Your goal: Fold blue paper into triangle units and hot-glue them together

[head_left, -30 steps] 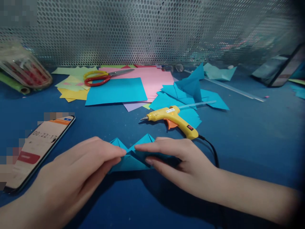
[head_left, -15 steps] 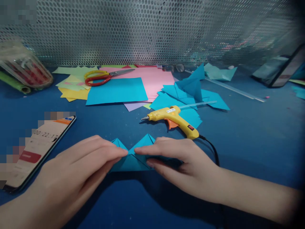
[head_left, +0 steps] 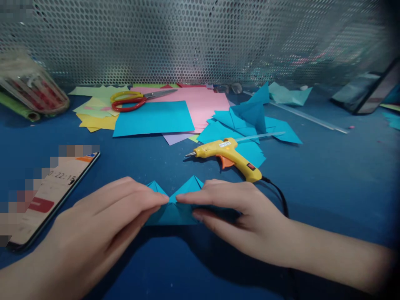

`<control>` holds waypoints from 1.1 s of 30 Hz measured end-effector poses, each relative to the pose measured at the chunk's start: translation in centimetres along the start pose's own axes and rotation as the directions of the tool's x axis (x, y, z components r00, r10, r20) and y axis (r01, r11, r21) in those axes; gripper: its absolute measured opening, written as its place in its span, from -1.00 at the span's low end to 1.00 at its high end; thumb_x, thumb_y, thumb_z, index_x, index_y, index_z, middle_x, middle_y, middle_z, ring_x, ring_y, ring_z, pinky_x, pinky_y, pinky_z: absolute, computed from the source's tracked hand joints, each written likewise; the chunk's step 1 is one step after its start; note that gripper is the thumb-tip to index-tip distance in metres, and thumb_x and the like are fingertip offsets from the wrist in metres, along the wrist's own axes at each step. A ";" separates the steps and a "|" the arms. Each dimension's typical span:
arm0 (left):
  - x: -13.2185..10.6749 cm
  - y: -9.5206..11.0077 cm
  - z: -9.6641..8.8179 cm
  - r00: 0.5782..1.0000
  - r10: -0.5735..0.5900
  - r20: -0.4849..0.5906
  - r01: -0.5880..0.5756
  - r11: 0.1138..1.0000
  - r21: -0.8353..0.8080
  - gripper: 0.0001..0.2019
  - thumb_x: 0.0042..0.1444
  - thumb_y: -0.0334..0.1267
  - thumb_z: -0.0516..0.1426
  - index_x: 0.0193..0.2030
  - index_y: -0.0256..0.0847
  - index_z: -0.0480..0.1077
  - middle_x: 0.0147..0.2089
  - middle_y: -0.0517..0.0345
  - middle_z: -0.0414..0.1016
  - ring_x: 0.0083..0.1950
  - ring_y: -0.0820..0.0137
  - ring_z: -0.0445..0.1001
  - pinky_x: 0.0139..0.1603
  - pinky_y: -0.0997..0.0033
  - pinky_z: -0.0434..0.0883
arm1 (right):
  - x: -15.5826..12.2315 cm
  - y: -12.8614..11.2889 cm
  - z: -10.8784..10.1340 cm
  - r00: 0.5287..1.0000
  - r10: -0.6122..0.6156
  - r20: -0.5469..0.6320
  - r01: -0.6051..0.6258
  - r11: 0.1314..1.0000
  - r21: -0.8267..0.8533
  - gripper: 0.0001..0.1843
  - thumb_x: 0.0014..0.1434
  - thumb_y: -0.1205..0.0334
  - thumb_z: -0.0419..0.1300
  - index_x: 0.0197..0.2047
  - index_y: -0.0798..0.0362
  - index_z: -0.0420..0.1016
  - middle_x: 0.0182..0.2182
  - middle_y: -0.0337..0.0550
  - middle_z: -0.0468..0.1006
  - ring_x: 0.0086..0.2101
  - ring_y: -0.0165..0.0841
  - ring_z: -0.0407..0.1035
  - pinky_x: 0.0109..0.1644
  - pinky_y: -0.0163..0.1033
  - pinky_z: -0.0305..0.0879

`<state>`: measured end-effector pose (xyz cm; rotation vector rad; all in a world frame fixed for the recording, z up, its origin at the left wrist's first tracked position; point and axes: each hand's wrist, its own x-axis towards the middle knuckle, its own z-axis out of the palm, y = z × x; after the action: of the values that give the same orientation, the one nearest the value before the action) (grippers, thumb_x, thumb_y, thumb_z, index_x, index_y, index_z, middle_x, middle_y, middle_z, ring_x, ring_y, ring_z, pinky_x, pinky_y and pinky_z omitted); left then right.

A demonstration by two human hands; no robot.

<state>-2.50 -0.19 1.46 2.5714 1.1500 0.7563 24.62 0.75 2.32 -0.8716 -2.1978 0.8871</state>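
A folded piece of blue paper [head_left: 176, 214] lies on the table between my hands, with two pointed peaks at its far side and a dip in the middle. My left hand [head_left: 115, 212] grips its left part, fingers pressed together and tips close to the dip. From the other side my right hand [head_left: 239, 214] pinches the right part, index finger on top near the dip and thumb at the near edge. Both hands cover the paper's outer ends. Just beyond my right hand rests a yellow glue gun [head_left: 215, 148] with a clear glue stick in it.
Red-and-yellow scissors [head_left: 129, 101] lie on a flat blue sheet [head_left: 156, 118] and pink paper [head_left: 212, 106]. Folded blue pieces [head_left: 250, 116] are heaped behind the glue gun. A phone [head_left: 59, 196] showing a timer lies left, a plastic jar [head_left: 37, 85] beyond it. A perforated metal panel [head_left: 193, 41] stands behind.
Both hands stay nearly still on the blue paper. A crease line on its near face shows less now. The phone's timer has advanced by one second.
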 end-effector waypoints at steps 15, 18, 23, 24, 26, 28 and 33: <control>0.2 -0.4 0.1 1.000 0.001 -0.002 -0.001 0.999 0.044 -0.77 0.45 -0.12 0.01 0.07 0.14 0.48 -0.05 0.37 0.64 0.01 0.40 0.61 0.16 0.46 0.49 | 0.0 -0.1 0.4 0.992 0.126 -0.007 -0.125 0.989 0.084 -0.68 0.32 0.36 0.20 0.08 -0.09 0.63 -0.21 -0.29 0.73 -0.28 -0.38 0.60 -0.05 -0.24 0.57; 0.0 -0.2 0.3 1.000 0.001 -0.026 0.000 0.998 0.070 -0.74 0.41 -0.01 0.06 0.07 0.11 0.51 -0.12 0.26 0.66 -0.02 0.28 0.63 0.02 0.36 0.59 | 0.0 -0.1 0.4 0.988 0.154 -0.006 -0.152 0.982 0.115 -0.69 0.30 0.36 0.22 0.05 -0.08 0.64 -0.18 -0.30 0.73 -0.24 -0.36 0.62 -0.03 -0.24 0.60; -0.8 0.5 1.3 0.999 0.020 -0.050 -0.015 0.995 0.098 -0.69 0.38 0.09 0.06 0.07 0.12 0.53 -0.16 0.24 0.66 0.00 0.25 0.63 0.00 0.33 0.62 | 0.2 -0.4 0.3 0.984 0.178 0.008 -0.177 0.975 0.132 -0.70 0.28 0.38 0.23 0.02 -0.08 0.65 -0.15 -0.32 0.73 -0.22 -0.37 0.62 -0.02 -0.27 0.60; -0.9 0.5 1.4 0.998 0.022 -0.050 -0.017 0.995 0.101 -0.69 0.38 0.09 0.05 0.07 0.12 0.53 -0.17 0.24 0.66 0.00 0.25 0.63 0.00 0.33 0.62 | 0.2 -0.5 0.2 0.982 0.189 0.009 -0.188 0.972 0.142 -0.71 0.27 0.38 0.23 0.00 -0.07 0.65 -0.15 -0.31 0.73 -0.22 -0.37 0.62 -0.03 -0.29 0.60; -0.9 0.4 1.3 0.998 0.023 -0.052 -0.017 0.994 0.105 -0.70 0.39 0.08 0.05 0.07 0.13 0.52 -0.16 0.25 0.66 0.01 0.25 0.64 0.00 0.34 0.63 | 0.3 -0.7 0.2 0.977 0.214 0.022 -0.215 0.963 0.165 -0.72 0.26 0.37 0.24 -0.01 -0.05 0.64 -0.16 -0.30 0.73 -0.21 -0.39 0.62 -0.05 -0.35 0.58; -0.9 0.1 1.1 0.999 0.027 -0.047 -0.022 0.995 0.099 -0.72 0.41 0.03 0.05 0.09 0.14 0.51 -0.14 0.27 0.66 0.01 0.26 0.64 0.01 0.35 0.62 | 0.3 -0.8 0.3 0.971 0.236 0.045 -0.240 0.952 0.191 -0.74 0.24 0.34 0.28 -0.01 -0.04 0.62 -0.14 -0.27 0.72 -0.17 -0.38 0.62 -0.03 -0.36 0.55; -1.3 -0.7 0.5 0.997 0.070 0.020 -0.071 0.996 0.060 -0.64 0.40 -0.28 0.03 0.24 0.18 0.41 0.10 0.35 0.60 0.13 0.34 0.59 0.27 0.37 0.46 | 0.0 -0.6 0.5 0.952 0.288 0.105 -0.304 0.926 0.223 -0.76 0.18 0.33 0.34 -0.07 -0.05 0.57 -0.19 -0.27 0.69 -0.16 -0.36 0.59 -0.02 -0.31 0.51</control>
<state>-3.45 -0.70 0.26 2.6758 1.0988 0.7226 24.10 0.28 2.46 -1.0843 -1.9927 1.3148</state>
